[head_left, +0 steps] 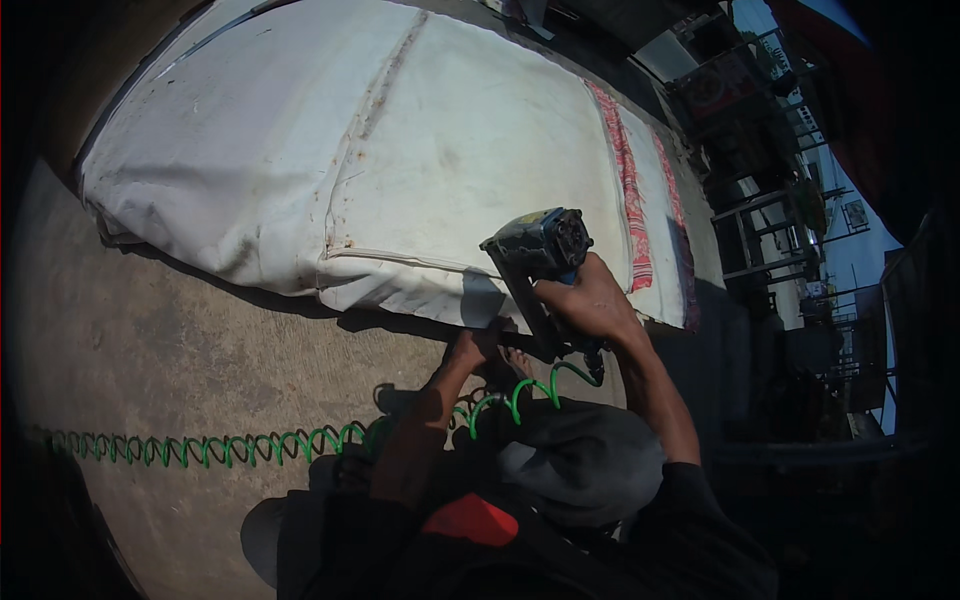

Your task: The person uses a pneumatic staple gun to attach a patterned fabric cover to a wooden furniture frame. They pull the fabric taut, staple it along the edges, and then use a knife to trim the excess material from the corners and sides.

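Observation:
My right hand point(592, 303) is wrapped round the handle of a black air stapler point(548, 248), its body tilted above the near edge of a large padded piece. White fabric point(470, 150) covers this piece, with seams, creases and rust-coloured specks. At the near edge, my left hand point(478, 348) pinches the fabric close to the stapler's lower end; its fingertips lie in deep shadow. A coiled green air hose point(300, 443) runs from the stapler's handle across to the left. Where the stapler's nose meets the work is hard to make out.
Red patterned strips point(628, 190) cross the right end of the white piece. Beneath lies a concrete floor point(230, 350). A bare foot point(519, 362) shows below the near edge. Dark wooden frames point(765, 235) stand at the right. My bent knee point(580, 460) in dark cloth is close by.

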A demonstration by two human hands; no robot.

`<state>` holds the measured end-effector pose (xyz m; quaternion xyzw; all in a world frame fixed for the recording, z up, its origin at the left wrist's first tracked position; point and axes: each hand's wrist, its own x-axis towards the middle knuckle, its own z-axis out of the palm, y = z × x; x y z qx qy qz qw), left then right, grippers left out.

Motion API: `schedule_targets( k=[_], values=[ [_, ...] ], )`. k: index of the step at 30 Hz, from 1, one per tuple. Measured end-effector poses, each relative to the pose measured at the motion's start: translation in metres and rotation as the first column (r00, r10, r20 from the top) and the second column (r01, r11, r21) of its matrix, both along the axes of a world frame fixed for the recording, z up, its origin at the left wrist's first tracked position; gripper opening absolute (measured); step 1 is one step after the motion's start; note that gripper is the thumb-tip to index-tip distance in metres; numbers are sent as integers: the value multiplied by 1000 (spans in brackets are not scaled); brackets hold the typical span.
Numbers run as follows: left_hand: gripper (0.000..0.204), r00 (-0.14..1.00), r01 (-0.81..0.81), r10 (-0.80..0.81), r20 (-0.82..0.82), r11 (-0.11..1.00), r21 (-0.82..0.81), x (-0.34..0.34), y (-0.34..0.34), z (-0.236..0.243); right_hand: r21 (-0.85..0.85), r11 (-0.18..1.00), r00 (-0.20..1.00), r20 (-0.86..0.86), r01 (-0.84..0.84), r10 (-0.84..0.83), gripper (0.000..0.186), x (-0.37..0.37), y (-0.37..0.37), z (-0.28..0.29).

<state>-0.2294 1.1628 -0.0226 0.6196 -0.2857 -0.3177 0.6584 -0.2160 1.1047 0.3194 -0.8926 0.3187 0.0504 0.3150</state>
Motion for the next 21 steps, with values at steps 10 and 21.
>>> schedule_targets(
  k=[10,21],
  values=[
    [66,709,399,-309,-634,917,-1,-46,-24,46,367,637,499,407,677,-765,16,-226,-88,3],
    [65,673,372,-95,-734,901,225,-180,-157,87,337,597,579,164,728,-799,33,-337,-149,-79]
  ],
)
